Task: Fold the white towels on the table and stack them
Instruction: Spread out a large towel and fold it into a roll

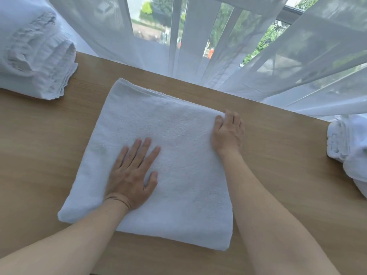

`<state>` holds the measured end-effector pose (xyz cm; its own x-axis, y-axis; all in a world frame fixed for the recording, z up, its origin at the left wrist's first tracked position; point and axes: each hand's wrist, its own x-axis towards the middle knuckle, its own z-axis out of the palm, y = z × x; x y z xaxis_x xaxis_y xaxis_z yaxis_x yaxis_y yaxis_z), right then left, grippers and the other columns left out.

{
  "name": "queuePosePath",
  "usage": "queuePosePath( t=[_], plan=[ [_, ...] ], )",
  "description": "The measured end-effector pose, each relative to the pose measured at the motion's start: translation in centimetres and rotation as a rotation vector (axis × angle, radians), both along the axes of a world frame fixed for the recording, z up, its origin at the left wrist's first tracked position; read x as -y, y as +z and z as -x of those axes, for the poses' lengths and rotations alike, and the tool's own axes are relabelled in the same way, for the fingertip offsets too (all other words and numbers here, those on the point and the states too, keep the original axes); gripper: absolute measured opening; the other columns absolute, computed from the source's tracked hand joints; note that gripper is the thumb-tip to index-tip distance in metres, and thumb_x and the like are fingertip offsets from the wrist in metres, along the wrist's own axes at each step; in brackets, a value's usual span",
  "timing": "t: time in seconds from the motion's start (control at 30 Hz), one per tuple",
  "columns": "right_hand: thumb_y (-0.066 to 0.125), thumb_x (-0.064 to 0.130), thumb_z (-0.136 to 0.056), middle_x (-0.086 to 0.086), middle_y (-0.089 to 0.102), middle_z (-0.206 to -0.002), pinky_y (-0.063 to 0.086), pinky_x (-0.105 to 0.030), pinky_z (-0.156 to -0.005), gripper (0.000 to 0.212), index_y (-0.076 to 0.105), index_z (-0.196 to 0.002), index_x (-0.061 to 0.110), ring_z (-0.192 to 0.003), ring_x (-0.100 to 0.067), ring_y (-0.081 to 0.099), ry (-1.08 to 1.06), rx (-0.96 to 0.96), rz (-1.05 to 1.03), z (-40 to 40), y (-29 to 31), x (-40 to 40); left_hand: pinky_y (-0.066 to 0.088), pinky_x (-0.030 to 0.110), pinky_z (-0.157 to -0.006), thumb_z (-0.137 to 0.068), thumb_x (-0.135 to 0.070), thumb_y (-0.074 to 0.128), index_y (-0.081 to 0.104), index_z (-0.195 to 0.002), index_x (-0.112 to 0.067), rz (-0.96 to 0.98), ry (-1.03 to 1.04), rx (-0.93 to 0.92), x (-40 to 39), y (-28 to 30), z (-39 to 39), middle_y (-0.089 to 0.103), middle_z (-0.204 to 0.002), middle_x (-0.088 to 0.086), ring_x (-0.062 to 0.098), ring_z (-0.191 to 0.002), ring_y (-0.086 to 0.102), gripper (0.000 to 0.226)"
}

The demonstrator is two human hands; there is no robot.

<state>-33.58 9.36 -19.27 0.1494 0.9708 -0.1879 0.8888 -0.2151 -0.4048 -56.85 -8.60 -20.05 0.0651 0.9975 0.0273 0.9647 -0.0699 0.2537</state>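
A white towel, folded into a thick rectangle, lies in the middle of the wooden table. My left hand presses flat on its near left part, fingers straight and spread. At the towel's far right corner, my right hand has its fingers curled over the edge and its thumb on top, gripping the towel. A stack of folded white towels sits at the table's far left corner. A loose heap of white towels lies at the right edge.
Sheer white curtains hang along the table's far edge, in front of a window with a railing. Bare wood shows to the left and right of the middle towel and along the near edge.
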Motion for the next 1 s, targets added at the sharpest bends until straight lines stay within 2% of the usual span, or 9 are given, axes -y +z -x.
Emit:
queuePosePath(
  t=[0.07,0.2,0.33,0.43,0.53,0.63,0.77,0.87,1.0],
  plan=[
    [0.039,0.039,-0.105,-0.01,0.043,-0.146,0.025,-0.041,-0.114,0.048,0.045,-0.142,0.01,-0.136,-0.028,0.036,-0.009,-0.007,-0.032,-0.2,0.9,-0.3,0.022,0.052,-0.122,-0.093,-0.04,0.038,0.038,-0.155,-0.022,-0.002,0.001,0.001,0.0,-0.1,0.0,0.028,-0.165,0.005,0.026,-0.153,0.024,0.065],
    [0.061,0.031,-0.096,-0.011,0.044,-0.127,0.04,-0.037,-0.096,0.038,0.054,-0.125,0.007,-0.116,-0.03,0.048,0.04,-0.113,-0.131,-1.8,2.4,-0.7,0.021,0.051,-0.123,-0.093,-0.04,0.038,0.039,-0.155,-0.022,-0.011,0.008,0.003,0.1,-0.3,0.0,0.028,-0.165,0.004,0.025,-0.153,0.024,0.064],
    [0.067,0.028,-0.093,0.003,0.042,-0.115,0.034,-0.022,-0.084,0.025,0.058,-0.113,0.016,-0.102,-0.016,0.049,0.083,-0.241,-0.072,-3.1,2.9,-0.8,0.022,0.052,-0.122,-0.093,-0.04,0.039,0.039,-0.154,-0.022,-0.016,0.009,-0.001,0.1,-0.3,0.0,0.028,-0.165,0.004,0.025,-0.153,0.024,0.064],
    [0.066,0.023,-0.093,0.003,0.049,-0.109,0.031,-0.021,-0.082,0.017,0.058,-0.108,0.017,-0.099,-0.014,0.046,0.12,-0.239,-0.094,-3.3,2.9,-1.4,0.021,0.051,-0.123,-0.093,-0.04,0.039,0.038,-0.155,-0.023,-0.014,0.009,-0.007,0.1,-0.4,0.0,0.027,-0.165,0.003,0.024,-0.153,0.023,0.064],
    [0.058,0.019,-0.097,0.001,0.048,-0.11,0.033,-0.027,-0.084,0.012,0.055,-0.109,0.016,-0.099,-0.016,0.043,0.061,-0.224,-0.078,-2.8,2.4,-2.0,0.02,0.05,-0.123,-0.093,-0.039,0.039,0.039,-0.155,-0.023,-0.023,0.009,-0.011,0.1,-0.4,0.0,0.028,-0.165,0.003,0.024,-0.153,0.024,0.064],
    [0.053,0.024,-0.1,-0.006,0.048,-0.117,0.038,-0.036,-0.089,0.02,0.055,-0.119,0.015,-0.107,-0.026,0.049,-0.006,-0.138,-0.097,-1.7,1.5,-2.1,0.021,0.049,-0.123,-0.093,-0.038,0.039,0.039,-0.155,-0.022,-0.031,0.01,-0.019,0.0,-0.4,-0.1,0.029,-0.164,0.004,0.025,-0.152,0.026,0.063],
    [0.053,0.035,-0.1,-0.01,0.04,-0.147,0.024,-0.043,-0.109,0.043,0.049,-0.139,0.018,-0.134,-0.03,0.039,-0.141,0.094,-0.166,-0.5,1.1,-0.6,0.02,0.049,-0.123,-0.093,-0.038,0.038,0.039,-0.155,-0.022,-0.028,0.009,-0.016,0.1,-0.3,-0.1,0.029,-0.164,0.004,0.025,-0.152,0.025,0.063],
    [0.048,0.028,-0.102,-0.014,0.026,-0.161,0.013,-0.05,-0.119,0.051,0.039,-0.149,0.01,-0.15,-0.031,0.022,-0.039,0.113,-0.228,1.8,1.2,4.3,0.021,0.05,-0.122,-0.094,-0.039,0.038,0.039,-0.154,-0.022,-0.016,0.001,-0.014,0.1,-0.3,-0.1,0.03,-0.164,0.005,0.025,-0.152,0.025,0.063],
    [0.042,0.029,-0.103,-0.007,0.023,-0.165,0.006,-0.051,-0.125,0.054,0.033,-0.154,0.013,-0.155,-0.027,0.012,0.115,0.053,-0.175,6.0,0.6,15.8,0.021,0.051,-0.122,-0.093,-0.04,0.037,0.038,-0.155,-0.022,0.034,-0.001,-0.004,0.0,-0.1,-0.1,0.029,-0.164,0.005,0.026,-0.152,0.024,0.065]
  ],
)
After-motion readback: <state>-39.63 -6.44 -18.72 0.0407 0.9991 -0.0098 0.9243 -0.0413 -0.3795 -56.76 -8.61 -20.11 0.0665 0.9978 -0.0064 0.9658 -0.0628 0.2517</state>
